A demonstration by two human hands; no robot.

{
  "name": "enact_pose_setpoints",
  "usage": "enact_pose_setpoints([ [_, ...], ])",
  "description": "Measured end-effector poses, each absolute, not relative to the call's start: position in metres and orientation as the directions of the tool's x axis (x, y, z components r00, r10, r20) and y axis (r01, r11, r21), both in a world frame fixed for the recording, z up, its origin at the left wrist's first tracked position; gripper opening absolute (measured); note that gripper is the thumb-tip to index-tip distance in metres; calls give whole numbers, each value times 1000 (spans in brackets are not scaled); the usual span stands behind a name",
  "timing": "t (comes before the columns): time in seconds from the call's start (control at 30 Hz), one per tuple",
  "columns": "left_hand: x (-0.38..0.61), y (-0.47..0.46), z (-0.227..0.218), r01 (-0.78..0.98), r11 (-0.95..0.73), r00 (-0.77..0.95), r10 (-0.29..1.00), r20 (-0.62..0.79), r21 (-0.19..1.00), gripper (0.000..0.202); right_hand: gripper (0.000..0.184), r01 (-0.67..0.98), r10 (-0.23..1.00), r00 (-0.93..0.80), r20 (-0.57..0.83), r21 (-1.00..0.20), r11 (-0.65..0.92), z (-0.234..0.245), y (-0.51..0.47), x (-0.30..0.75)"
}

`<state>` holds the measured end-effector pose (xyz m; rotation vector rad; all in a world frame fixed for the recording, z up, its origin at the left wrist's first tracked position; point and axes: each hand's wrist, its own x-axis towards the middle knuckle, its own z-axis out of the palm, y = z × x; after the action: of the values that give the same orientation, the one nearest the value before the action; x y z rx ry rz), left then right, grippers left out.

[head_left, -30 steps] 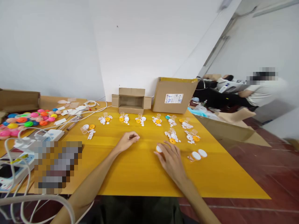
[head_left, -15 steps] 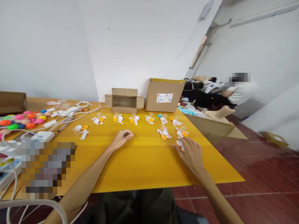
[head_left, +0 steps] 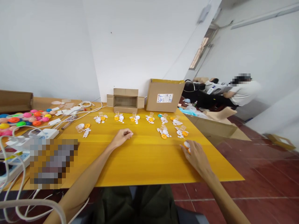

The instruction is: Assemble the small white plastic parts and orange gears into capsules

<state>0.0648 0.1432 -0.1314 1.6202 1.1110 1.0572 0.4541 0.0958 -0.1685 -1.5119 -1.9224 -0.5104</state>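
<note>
My left hand [head_left: 122, 137] rests above the yellow table [head_left: 140, 161], its fingers curled closed; whatever may be in them is hidden. At the right, my right hand [head_left: 196, 155] curves palm-down round a small set of plastic parts. A white round part [head_left: 187, 144] and an orange disc [head_left: 189, 151] show at its thumb side. Just beyond lies a similar set with an orange disc [head_left: 185, 133] and a clear cup. Left of that is another set with an orange disc [head_left: 163, 136]. Several more sets lie in a row farther back.
An open cardboard box [head_left: 125, 104] and a larger closed carton [head_left: 164, 95] stand against the wall. Colourful balls [head_left: 28, 115], power strips [head_left: 46, 134] and white cables crowd the left. Beyond the right edge are an open carton [head_left: 210, 126] and a seated person [head_left: 246, 93].
My right hand has slid to the right, with the white and orange parts moving along under it. My left hand keeps its place and curled shape. The view has shifted slightly.
</note>
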Motion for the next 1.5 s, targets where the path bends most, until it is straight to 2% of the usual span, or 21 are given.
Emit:
enact_pose_setpoints([
  [0.2,66,142,-131,234,-237,247,952,178,943,25,39,960,723,-148,674,-77,268,-165,95,460],
  [0.53,71,142,-134,316,-277,256,946,200,908,20,53,947,728,-181,661,-83,311,-162,95,463],
  [0.67,74,137,-134,455,-354,258,931,259,817,16,55,941,719,-203,665,-71,331,-158,95,465],
  [0.9,65,132,-136,689,-455,247,879,408,563,12,60,929,630,-297,718,66,363,-143,91,464],
  [1.07,49,139,-128,805,-257,-31,882,470,535,14,55,929,524,-300,797,119,350,-135,81,448],
  [1.13,39,141,-122,849,-138,-163,851,500,511,18,50,925,425,-298,855,148,351,-133,77,437],
  [1.23,22,142,-111,883,66,-338,776,532,464,22,48,899,353,-341,871,191,395,-130,70,418],
  [1.33,1,142,-103,853,275,-493,703,512,444,25,50,849,398,-410,821,184,496,-127,61,398],
  [1.4,-15,141,-101,810,392,-578,657,484,436,24,50,845,457,-374,807,93,526,-127,56,385],
  [1.5,-34,139,-101,799,481,-600,681,420,362,25,45,800,413,-351,840,39,599,-132,52,369],
])
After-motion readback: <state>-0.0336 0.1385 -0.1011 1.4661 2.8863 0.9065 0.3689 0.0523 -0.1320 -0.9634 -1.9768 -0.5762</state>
